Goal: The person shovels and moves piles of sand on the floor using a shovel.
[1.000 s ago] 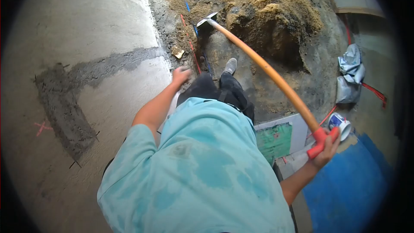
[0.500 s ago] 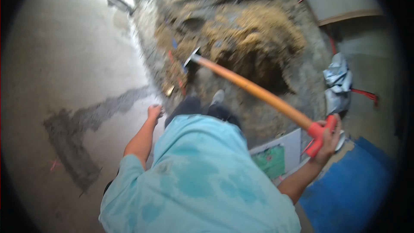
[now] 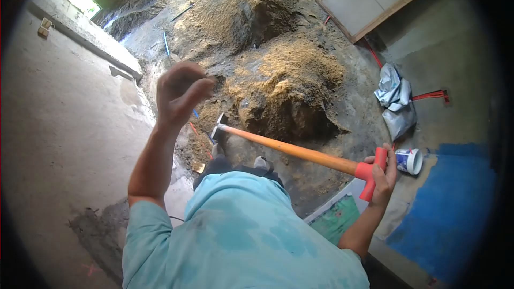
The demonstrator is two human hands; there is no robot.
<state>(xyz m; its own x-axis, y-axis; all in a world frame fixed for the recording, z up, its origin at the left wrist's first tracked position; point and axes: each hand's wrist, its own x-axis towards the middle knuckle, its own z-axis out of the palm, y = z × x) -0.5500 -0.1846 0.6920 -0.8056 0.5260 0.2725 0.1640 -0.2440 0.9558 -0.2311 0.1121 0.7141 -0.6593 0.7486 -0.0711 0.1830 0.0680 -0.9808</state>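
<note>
My right hand [image 3: 383,182] is wrapped round the red T-shaped grip of a shovel [image 3: 292,151] with a long wooden handle. The handle slants to the left, and the metal blade is near my feet, seen mostly edge-on. Raised in front of me on the left, my left hand [image 3: 181,91] holds nothing; its fingers are curved and the thumb stands apart from them. Beyond the blade lies a mound of sandy soil [image 3: 284,77] with a dark hollow on its near side.
A second soil heap [image 3: 225,13] rises farther back. To the right are a framed panel [image 3: 377,0], crumpled grey-white sacks [image 3: 396,99], a white bucket on its side [image 3: 410,161] and a blue-painted patch [image 3: 439,208]. A concrete wall [image 3: 69,112] runs along the left.
My left hand has risen from beside my body to in front of me, its fingers loosening. The shovel stays in my right hand and lies flatter in view. My view has tilted up.
</note>
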